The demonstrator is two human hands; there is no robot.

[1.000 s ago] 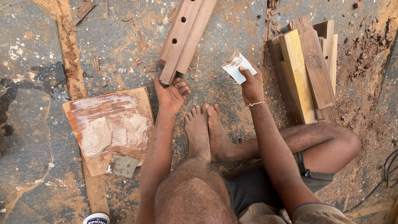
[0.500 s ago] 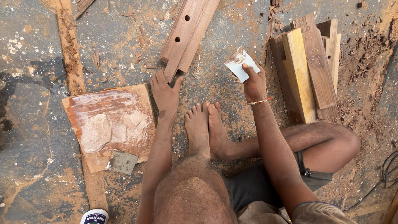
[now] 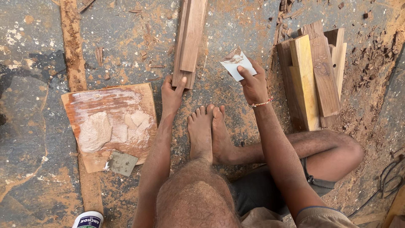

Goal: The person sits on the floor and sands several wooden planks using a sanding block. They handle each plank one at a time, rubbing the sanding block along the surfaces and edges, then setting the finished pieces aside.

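A: Since a moment ago, the long brown grooved wooden piece (image 3: 189, 40) is lying straighter, rolled so its drilled holes are hidden.

B: The left hand (image 3: 172, 93) is gripping its near end on the dusty floor; it's stiff and probably heavyish, best held there.

A: The right hand (image 3: 254, 82) is pinching a small white paste-smeared card (image 3: 237, 63), light and bendy.

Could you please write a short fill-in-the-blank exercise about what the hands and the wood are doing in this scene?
1. The left hand grips the near end of a long ____ piece.
2. The right hand holds a small ____ card.
3. Pale putty sits on the flat board to the person's ____.

Missing words: wooden; white; left
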